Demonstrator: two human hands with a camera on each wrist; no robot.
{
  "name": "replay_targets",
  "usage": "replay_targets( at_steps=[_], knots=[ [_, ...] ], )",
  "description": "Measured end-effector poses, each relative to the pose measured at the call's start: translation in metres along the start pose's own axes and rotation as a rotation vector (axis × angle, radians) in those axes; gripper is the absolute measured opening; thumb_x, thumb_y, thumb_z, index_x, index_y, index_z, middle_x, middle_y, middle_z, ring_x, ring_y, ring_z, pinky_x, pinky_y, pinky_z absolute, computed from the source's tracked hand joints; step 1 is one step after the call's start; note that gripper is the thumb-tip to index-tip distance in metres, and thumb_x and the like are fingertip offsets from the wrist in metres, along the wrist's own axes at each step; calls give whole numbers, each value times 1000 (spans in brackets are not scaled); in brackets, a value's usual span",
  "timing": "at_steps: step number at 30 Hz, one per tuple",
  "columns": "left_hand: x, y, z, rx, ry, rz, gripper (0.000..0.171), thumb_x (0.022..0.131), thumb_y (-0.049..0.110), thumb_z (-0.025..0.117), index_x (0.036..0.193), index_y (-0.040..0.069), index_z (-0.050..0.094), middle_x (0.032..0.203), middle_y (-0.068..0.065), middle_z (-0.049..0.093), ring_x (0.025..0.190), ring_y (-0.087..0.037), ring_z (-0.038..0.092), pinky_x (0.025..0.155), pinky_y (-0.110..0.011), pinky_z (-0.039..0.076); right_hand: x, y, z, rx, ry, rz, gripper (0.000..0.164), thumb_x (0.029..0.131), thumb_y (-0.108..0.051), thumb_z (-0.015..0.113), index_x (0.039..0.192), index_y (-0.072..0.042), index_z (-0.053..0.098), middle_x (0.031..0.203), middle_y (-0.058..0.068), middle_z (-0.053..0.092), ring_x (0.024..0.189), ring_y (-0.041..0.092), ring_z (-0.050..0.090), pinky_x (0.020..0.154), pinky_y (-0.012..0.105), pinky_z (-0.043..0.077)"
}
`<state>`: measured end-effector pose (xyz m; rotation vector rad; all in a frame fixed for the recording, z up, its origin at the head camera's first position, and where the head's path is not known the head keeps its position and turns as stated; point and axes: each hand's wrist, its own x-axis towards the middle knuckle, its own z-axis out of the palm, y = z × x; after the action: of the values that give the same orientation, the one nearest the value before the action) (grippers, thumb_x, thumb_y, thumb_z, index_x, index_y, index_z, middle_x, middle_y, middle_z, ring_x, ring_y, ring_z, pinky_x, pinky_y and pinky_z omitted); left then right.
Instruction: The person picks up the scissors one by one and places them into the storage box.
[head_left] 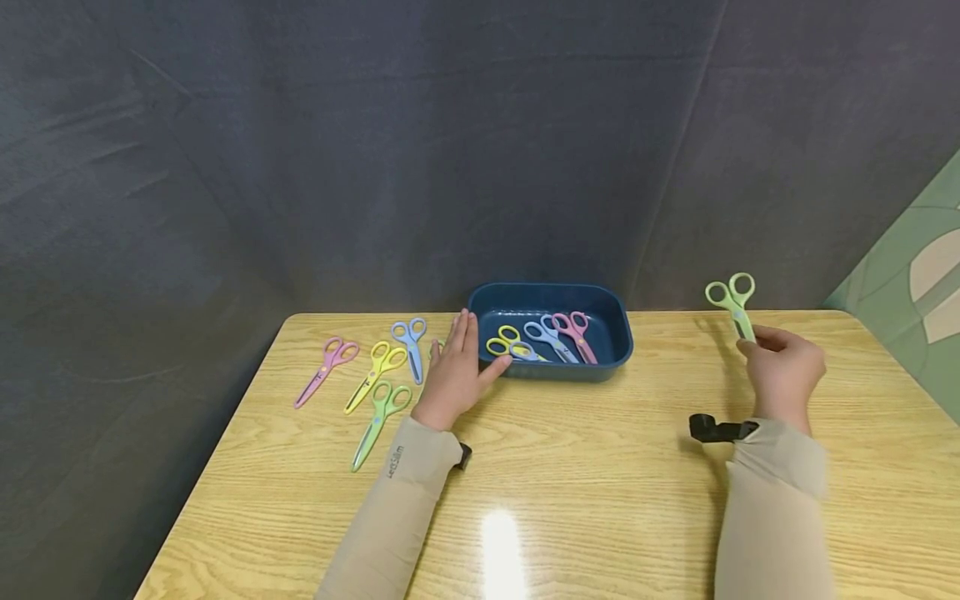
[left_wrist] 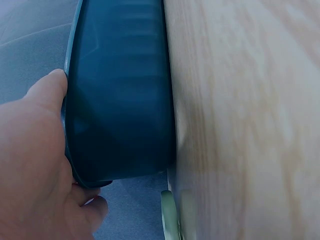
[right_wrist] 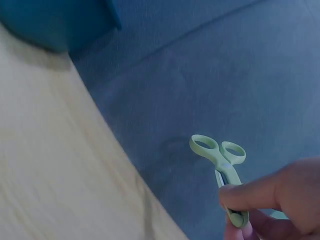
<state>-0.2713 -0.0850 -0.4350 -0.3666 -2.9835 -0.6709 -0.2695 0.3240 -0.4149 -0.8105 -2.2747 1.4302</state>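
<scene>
My right hand pinches a pair of green scissors by the blade end, lifted at the right side with the handle loops pointing up. In the right wrist view, the thumb presses on the blades of the scissors. My left hand rests against the left end of a dark blue plastic bin, fingers straight along that side. Its thumb touches the front rim of the bin. Inside lie several scissors, among them yellow scissors, blue scissors and pink scissors.
Left of the bin, pink scissors, yellow scissors, blue scissors and green scissors lie on the wooden table. Another green pair is mostly hidden behind my left hand. A dark cloth hangs along the back edge.
</scene>
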Motion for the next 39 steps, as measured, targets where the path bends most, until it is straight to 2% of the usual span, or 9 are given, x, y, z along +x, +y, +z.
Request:
replay_targets(
  at_steps=[8, 16, 18, 21, 23, 25, 31, 39],
  knots=[
    [1, 0, 0, -9, 5, 2, 93, 101, 61, 48, 162, 1, 12, 169, -17, 7, 156, -30, 7, 119, -64, 11, -12, -22, 8, -47, 7, -79, 40, 93, -14, 71, 131, -4, 69, 63, -38, 47, 87, -7, 47, 74, 16, 37],
    [1, 1, -1, 4, 6, 0, 93, 101, 62, 48, 161, 0, 12, 169, -17, 7, 156, -31, 8, 119, -65, 13, -22, -37, 14, -44, -2, -154, 36, 93, -12, 72, 129, -6, 71, 75, -32, 52, 70, -16, 49, 61, 9, 43],
    [1, 0, -1, 13, 6, -2, 93, 101, 62, 47, 161, 1, 12, 169, -16, 7, 156, -31, 8, 119, -65, 14, -24, -40, 18, -55, -5, -186, 35, 93, -12, 72, 128, -5, 71, 81, -25, 58, 68, -17, 49, 60, 9, 43],
    [0, 1, -1, 15, 10, -1, 93, 101, 62, 47, 161, 0, 13, 169, -17, 8, 156, -30, 9, 118, -65, 14, -28, -42, 24, -70, -10, -238, 34, 94, -10, 71, 127, -3, 72, 98, -4, 71, 68, -15, 49, 59, 8, 43],
    [0, 1, -1, 14, 15, 1, 93, 101, 62, 48, 161, 0, 13, 169, -17, 9, 156, -31, 9, 118, -65, 14, -30, -43, 27, -85, -16, -263, 33, 94, -10, 70, 127, -2, 71, 112, 11, 71, 71, -13, 48, 59, 8, 42],
    [0, 1, -1, 12, 15, 2, 93, 101, 62, 48, 161, 0, 14, 169, -17, 9, 156, -31, 9, 118, -65, 14, -33, -45, 30, -91, -28, -277, 33, 95, -10, 70, 127, -1, 71, 121, 19, 69, 73, -11, 48, 60, 9, 42],
    [0, 0, -1, 10, 14, 4, 93, 101, 61, 48, 161, 0, 13, 169, -17, 9, 156, -32, 10, 118, -66, 14, -40, -50, 39, -90, -75, -321, 32, 95, -8, 69, 126, 2, 70, 121, 22, 69, 74, -6, 49, 61, 9, 41],
    [-1, 2, -2, 3, 3, -2, 93, 101, 62, 48, 162, 1, 12, 169, -14, 5, 156, -29, 7, 119, -65, 12, -49, -55, 53, -58, -147, -358, 32, 93, -7, 72, 123, 4, 71, 119, 24, 70, 71, -7, 51, 61, 10, 43]
  ],
)
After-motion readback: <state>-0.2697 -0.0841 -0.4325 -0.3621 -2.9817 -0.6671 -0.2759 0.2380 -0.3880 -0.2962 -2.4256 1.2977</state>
